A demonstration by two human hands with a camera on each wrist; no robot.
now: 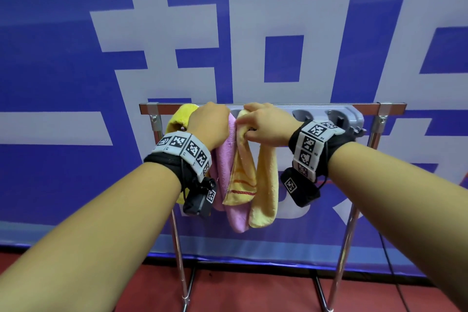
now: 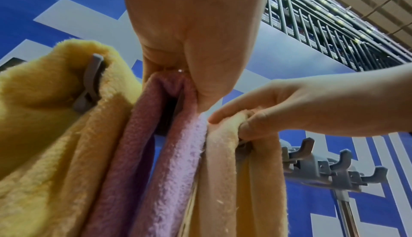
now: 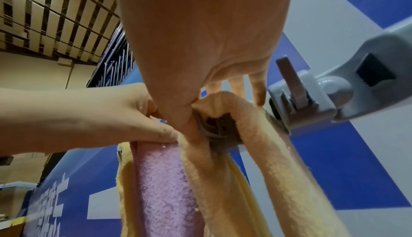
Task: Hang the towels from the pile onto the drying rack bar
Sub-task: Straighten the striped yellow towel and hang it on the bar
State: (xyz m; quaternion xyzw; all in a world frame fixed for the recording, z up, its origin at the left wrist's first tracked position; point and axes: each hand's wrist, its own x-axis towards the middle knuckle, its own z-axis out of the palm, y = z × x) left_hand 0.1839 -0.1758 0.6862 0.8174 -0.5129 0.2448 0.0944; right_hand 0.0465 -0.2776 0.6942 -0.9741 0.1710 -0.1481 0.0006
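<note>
Fluffy matt terry on the pink towel (image 1: 234, 159) and pale yellow towel (image 1: 263, 185); the rack bar (image 1: 316, 107) above the grip gleams as polished metal, hooks (image 2: 330, 166) dull grey plastic.

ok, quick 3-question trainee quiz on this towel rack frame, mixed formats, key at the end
1. True or false: the right hand has its grip on the pink towel.
2. How many towels hang on the grey hook bar? A) two B) three C) four
3. Fill in: the towel at the rack's left end is bright ____.

Key: 1 false, it holds the pale yellow towel; the left hand holds the pink one. 2 B. 3 yellow.
</note>
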